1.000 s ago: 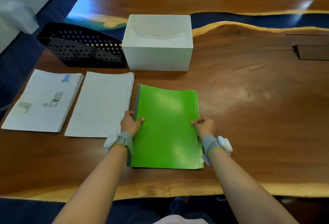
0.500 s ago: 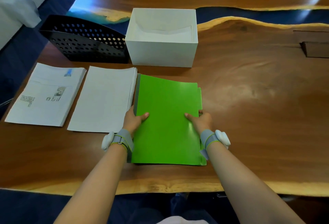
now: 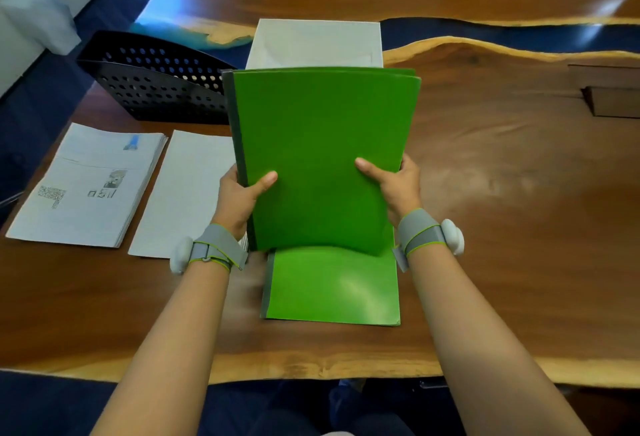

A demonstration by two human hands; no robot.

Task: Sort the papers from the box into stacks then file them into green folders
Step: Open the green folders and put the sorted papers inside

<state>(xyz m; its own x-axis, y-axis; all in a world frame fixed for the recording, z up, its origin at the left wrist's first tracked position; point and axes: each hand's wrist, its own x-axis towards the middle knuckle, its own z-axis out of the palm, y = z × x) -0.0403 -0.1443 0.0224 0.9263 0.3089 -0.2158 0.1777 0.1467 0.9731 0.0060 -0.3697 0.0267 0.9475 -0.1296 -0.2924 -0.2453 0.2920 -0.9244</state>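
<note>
A green folder with a grey spine is lifted off the table and tilted up toward me. My left hand grips its left edge and my right hand grips its right edge, thumbs on the cover. Another green folder lies flat on the table beneath it. Two paper stacks lie to the left: a printed stack and a plain white stack. The white box stands behind, its lower part hidden by the raised folder.
A black perforated file holder lies at the back left beside the box. A dark wooden block sits at the far right. The wooden table has a near edge just below the flat folder.
Both hands took hold of the top green folder by its sides and raised it off the pile, tilting it up. A second folder is now exposed on the table.
</note>
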